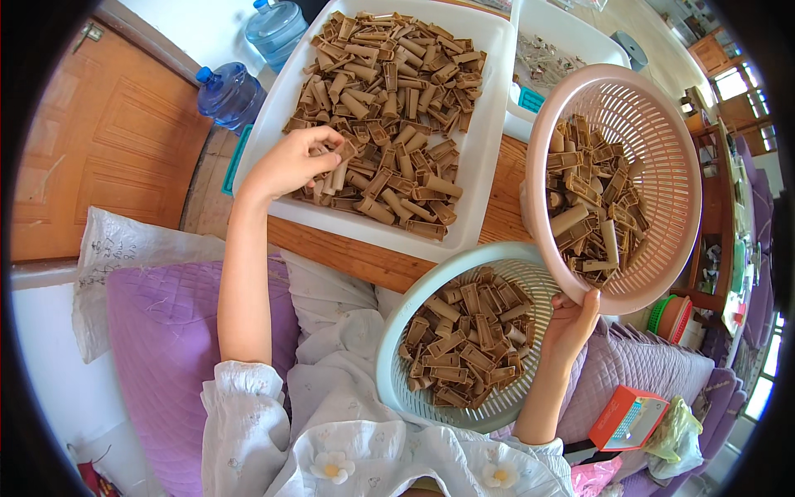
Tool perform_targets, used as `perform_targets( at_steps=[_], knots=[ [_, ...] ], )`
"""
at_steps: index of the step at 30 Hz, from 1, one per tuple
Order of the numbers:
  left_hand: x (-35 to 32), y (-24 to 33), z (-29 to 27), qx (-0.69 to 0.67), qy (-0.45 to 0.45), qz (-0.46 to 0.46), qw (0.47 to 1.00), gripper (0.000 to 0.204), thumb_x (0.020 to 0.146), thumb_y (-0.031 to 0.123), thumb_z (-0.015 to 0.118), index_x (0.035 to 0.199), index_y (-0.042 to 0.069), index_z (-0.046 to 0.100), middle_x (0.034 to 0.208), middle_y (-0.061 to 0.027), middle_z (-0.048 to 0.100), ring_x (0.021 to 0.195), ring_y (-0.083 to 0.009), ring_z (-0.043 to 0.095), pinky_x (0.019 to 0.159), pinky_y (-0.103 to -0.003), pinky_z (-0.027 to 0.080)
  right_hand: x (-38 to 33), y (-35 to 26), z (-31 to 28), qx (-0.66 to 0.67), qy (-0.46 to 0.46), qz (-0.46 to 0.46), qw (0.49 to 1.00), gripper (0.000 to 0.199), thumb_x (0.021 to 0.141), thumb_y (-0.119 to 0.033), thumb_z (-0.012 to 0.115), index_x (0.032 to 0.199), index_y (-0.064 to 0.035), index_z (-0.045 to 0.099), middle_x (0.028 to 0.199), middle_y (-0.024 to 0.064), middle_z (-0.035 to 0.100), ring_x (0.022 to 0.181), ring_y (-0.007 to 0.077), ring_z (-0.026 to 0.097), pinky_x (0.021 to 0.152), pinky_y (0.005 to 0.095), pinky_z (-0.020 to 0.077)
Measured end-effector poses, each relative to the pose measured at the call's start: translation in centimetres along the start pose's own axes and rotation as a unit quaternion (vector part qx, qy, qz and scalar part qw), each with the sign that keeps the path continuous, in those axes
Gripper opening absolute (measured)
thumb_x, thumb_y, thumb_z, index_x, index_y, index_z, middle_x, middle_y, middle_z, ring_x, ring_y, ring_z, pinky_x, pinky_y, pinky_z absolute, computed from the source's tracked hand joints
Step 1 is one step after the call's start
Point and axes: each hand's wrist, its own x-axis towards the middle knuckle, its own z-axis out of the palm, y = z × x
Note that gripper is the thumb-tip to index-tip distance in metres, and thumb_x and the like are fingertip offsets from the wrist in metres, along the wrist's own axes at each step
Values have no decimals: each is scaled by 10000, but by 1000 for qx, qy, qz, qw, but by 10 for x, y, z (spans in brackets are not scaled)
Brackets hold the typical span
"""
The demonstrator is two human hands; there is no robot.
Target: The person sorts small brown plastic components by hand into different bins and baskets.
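A large white tray (464, 236) holds a heap of brown half-round plastic pieces (397, 74). Over the tray's near left part, my left hand (300, 161) has its fingers curled round a brown plastic piece (339, 157) at the edge of the heap. A pink slotted basket (671, 190), tilted toward me, holds more of the brown pieces (592, 190). My right hand (570, 323) grips the near rim of this basket, thumb up along the outside. Below and left of it, a pale green slotted basket (387, 364) in front of me holds similar pieces (472, 331).
Under the tray is a wooden table (348, 257). A second white tray (571, 41) with small pale parts stands behind the pink basket. Two blue water bottles (232, 95) stand far left. Purple quilted cushions (166, 331) and a red box (627, 418) lie at the sides.
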Motion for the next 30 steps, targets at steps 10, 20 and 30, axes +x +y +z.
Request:
perform_targets(
  at_steps=[10,20,30],
  knots=[
    [1,-5,-6,-158,75,-8,984,241,754,37,420,970,70,522,863,-20,534,768,-87,565,526,-175,425,0,0,0,2,-10,2,1000,198,854,-244,470,854,-46,472,761,62,545,585,121,478,533,247,402],
    [2,-5,2,-171,139,18,975,258,772,-14,370,950,63,540,779,-4,471,657,-68,486,586,-205,478,1,1,0,-1,-6,-5,1000,198,851,-246,476,842,-48,472,746,61,541,574,126,480,530,251,407],
    [7,-13,13,29,64,146,987,185,831,143,461,953,28,537,771,-58,555,724,-145,521,694,-296,433,1,1,-1,-2,-27,-3,1000,202,848,-258,483,847,-57,480,743,54,546,574,116,478,522,242,393]
  ],
)
